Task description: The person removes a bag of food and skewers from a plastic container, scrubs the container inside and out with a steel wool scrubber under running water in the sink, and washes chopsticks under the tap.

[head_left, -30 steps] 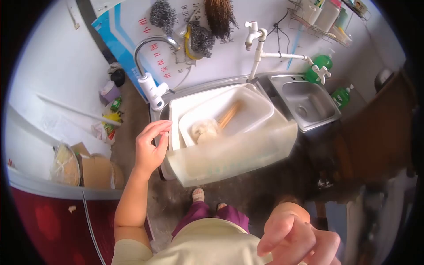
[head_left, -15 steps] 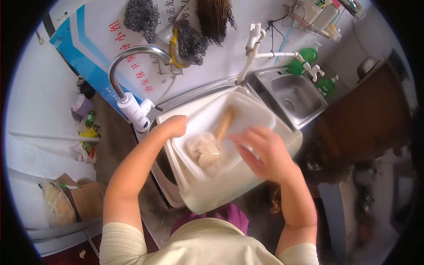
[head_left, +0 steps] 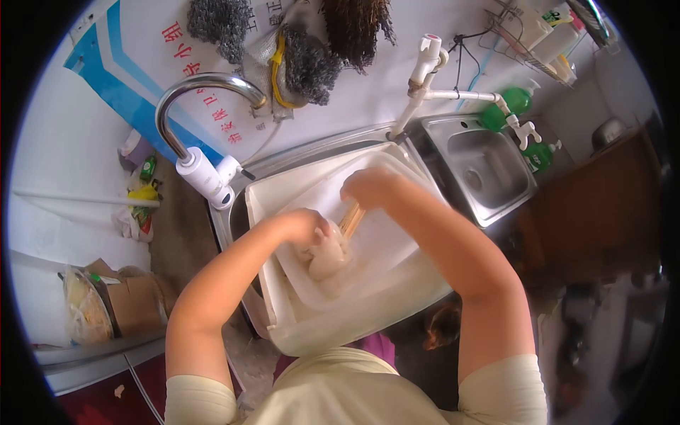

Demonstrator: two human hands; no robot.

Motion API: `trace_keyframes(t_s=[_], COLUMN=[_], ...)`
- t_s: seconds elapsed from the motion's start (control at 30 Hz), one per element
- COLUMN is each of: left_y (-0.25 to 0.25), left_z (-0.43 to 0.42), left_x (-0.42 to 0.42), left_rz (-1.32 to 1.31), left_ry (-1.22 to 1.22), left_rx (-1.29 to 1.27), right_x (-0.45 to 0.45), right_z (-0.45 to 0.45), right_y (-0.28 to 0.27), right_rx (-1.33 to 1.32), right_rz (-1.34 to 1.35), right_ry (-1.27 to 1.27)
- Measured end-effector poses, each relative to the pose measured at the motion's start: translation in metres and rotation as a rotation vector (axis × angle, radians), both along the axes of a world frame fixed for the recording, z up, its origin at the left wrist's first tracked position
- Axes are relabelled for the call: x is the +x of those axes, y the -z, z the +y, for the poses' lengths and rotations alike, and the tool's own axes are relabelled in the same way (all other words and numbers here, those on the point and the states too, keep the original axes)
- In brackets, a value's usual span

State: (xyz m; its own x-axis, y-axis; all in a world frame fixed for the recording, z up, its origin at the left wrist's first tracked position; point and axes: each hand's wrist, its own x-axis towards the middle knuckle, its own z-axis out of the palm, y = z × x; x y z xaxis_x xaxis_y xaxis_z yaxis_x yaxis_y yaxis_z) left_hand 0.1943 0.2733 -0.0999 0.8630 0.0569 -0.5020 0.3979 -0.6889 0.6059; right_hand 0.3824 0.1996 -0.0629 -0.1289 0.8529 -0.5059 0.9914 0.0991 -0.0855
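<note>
A white plastic tub (head_left: 397, 237) sits tilted inside a larger pale basin over the sink. In it lie a bundle of thin tan sticks (head_left: 350, 220), which look like chopsticks, and a pale, crumpled plastic bag (head_left: 330, 258) with contents I cannot make out. My left hand (head_left: 306, 227) is at the bag's upper edge, fingers bent and closed on it. At the sticks' upper end, my right hand (head_left: 367, 188) has its fingers curled round them; the fingertips are partly hidden.
A curved chrome faucet (head_left: 205, 78) rises at the left. To the right is a small steel sink (head_left: 489, 173) with green bottles (head_left: 516, 100) behind it. Steel-wool scrubbers (head_left: 308, 67) and a brush (head_left: 356, 28) hang on the wall. A wire rack (head_left: 528, 49) holds bottles.
My right hand has swung from the tub's right side to the sticks and closed on them. My left hand has left the tub's rim for the bag.
</note>
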Motion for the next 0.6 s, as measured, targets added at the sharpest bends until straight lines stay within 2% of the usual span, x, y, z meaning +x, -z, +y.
trace_keyframes(t_s=[0.13, 0.27, 0.37, 0.47, 0.6], left_y=[0.007, -0.013, -0.016, -0.013, -0.005], left_z=[-0.004, -0.007, -0.014, -0.019, -0.018], left_x=[-0.003, -0.010, -0.011, -0.009, -0.011], left_rz=[0.004, -0.026, -0.055, -0.094, -0.175], left_ry=[0.005, -0.006, 0.043, 0.071, 0.070], left_rx=[-0.006, -0.107, -0.021, 0.040, 0.012], right_x=[-0.004, -0.013, -0.014, -0.009, -0.011], right_z=[0.002, -0.003, 0.003, -0.006, -0.002], right_y=[0.035, 0.027, 0.032, 0.040, 0.036], right_rx=[-0.106, -0.162, -0.237, -0.028, -0.214], right_rz=[-0.057, -0.145, -0.167, -0.132, -0.134], right_ry=[-0.141, -0.255, -0.211, -0.252, -0.160])
